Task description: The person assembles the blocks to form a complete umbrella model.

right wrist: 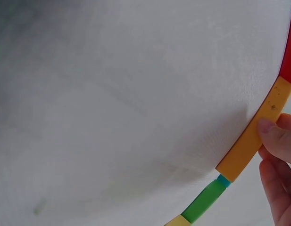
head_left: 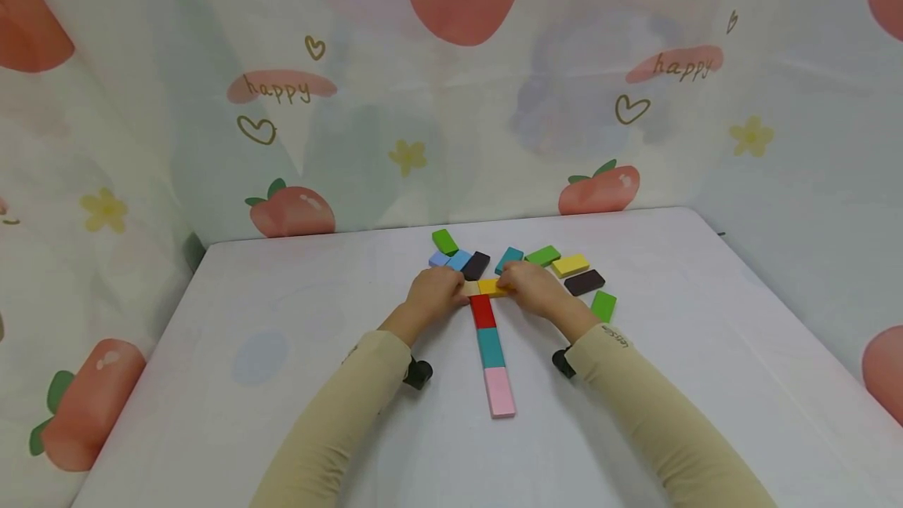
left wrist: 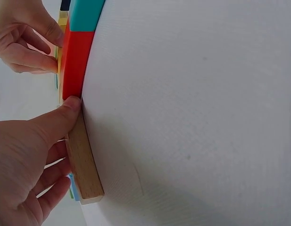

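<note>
Three blocks run in a line along the table: red (head_left: 483, 311) at the far end, teal (head_left: 491, 347) in the middle, pink (head_left: 499, 392) nearest. Across the red block's far end lie a plain wood block (left wrist: 85, 160) and an orange-yellow block (right wrist: 249, 136), end to end. My left hand (head_left: 437, 291) pinches the wood block, thumb on its near side by the red block, fingers behind. On the right, my right hand (head_left: 536, 288) pinches the orange-yellow block, thumb against its near side. In the head view the hands partly hide both crosswise blocks.
Behind my hands lie loose blocks: green (head_left: 444, 241), light blue (head_left: 458, 259), black (head_left: 476, 266), teal (head_left: 509, 259) and another green (head_left: 542, 255). Further right are yellow (head_left: 570, 265), dark brown (head_left: 584, 282) and green (head_left: 603, 306) ones. A printed cloth (head_left: 437, 186) hangs behind the white table (head_left: 296, 414).
</note>
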Tool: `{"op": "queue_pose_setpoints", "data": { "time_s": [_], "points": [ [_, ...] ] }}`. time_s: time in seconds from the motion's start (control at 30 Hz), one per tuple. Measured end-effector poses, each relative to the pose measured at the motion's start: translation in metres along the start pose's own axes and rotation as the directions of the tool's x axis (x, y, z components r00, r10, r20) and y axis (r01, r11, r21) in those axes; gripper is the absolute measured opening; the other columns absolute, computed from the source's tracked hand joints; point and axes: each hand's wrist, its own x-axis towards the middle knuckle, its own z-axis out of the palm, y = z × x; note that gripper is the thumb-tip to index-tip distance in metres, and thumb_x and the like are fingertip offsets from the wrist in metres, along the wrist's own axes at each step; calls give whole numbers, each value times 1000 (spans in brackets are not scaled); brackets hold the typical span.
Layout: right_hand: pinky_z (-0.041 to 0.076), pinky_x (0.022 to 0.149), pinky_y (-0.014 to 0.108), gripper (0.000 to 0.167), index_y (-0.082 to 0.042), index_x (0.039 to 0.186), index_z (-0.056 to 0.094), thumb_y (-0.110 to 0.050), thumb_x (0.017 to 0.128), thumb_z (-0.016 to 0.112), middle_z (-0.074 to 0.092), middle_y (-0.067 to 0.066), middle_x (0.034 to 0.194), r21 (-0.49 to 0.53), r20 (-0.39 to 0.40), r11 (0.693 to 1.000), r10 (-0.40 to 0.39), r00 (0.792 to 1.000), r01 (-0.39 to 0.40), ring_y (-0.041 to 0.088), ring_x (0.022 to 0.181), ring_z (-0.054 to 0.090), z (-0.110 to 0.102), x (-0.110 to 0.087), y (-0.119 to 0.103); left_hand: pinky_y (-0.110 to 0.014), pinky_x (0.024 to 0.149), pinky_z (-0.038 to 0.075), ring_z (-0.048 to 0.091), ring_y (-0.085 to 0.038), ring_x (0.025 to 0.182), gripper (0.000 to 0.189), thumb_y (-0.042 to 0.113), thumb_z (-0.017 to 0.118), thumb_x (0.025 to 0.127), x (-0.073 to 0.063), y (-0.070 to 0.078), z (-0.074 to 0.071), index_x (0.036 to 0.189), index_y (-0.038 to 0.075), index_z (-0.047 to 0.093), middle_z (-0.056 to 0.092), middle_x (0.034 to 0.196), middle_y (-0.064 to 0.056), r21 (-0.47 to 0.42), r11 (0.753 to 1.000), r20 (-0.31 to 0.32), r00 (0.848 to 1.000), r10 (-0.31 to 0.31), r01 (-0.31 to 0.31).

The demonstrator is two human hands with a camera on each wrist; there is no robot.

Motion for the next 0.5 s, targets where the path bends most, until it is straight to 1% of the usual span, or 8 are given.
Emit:
{"op": "queue_pose_setpoints", "data": {
  "time_s": [0.33,0.5],
  "points": [
    [49,75,29,17,-4,95,73,-1,78,71,56,3,81,-18,3,1000,2,1000,-2,18,74,51,0,0,-2,-23,64,40,47,-14,71,26,37,66,83,-1,-1,-1,91,12,64,50,70,1,27,1000,4,1000,10,-11],
    [49,77,30,17,-4,96,73,-2,79,70,58,3,85,-33,3,999,6,1000,-6,19,77,52,0,2,-3,-23,65,40,48,-14,71,29,38,66,83,-1,-2,-2,95,12,65,51,70,1,50,999,-3,1000,21,-21]
  ]
}}
